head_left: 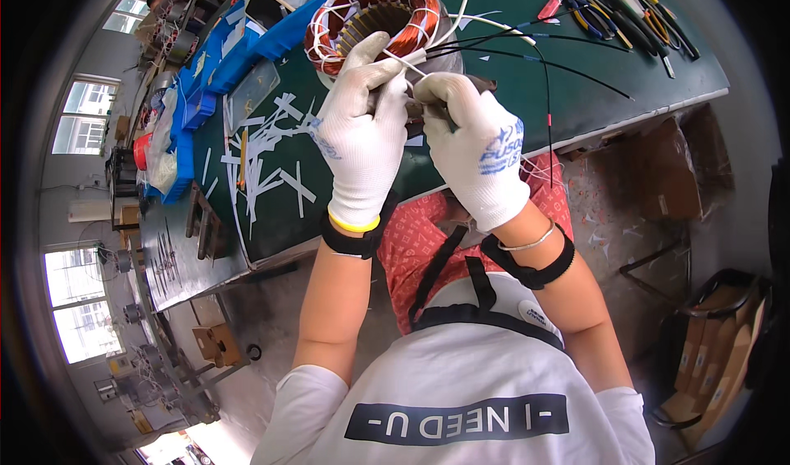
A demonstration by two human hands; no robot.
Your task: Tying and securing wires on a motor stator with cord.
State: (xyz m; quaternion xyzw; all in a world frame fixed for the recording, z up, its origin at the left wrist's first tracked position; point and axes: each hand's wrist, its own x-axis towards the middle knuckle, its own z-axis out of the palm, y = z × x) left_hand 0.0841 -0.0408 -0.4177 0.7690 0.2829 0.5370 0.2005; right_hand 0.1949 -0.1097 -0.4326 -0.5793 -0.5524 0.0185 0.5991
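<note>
A motor stator [322, 30] with a ring of copper windings, laced in white cord, rests on the green tabletop before me. Both my hands wear white knit gloves and meet at its near rim. My left hand [360, 132] is closed, its index finger raised against the windings, with a white cord [405, 61] at its fingertips. That cord runs across to my right hand [479, 140], whose thumb and fingers pinch it. Black lead wires [576, 71] fan out to the right from beside the fingers. What lies under my curled fingers is hidden.
Loose white strips [267, 165] lie left of the stator. Blue bins [284, 33] line the table's far left, with a phone [267, 6] there. Pliers [594, 19] and other tools spread at the far right. A cardboard box [662, 173] and a chair [716, 341] stand right.
</note>
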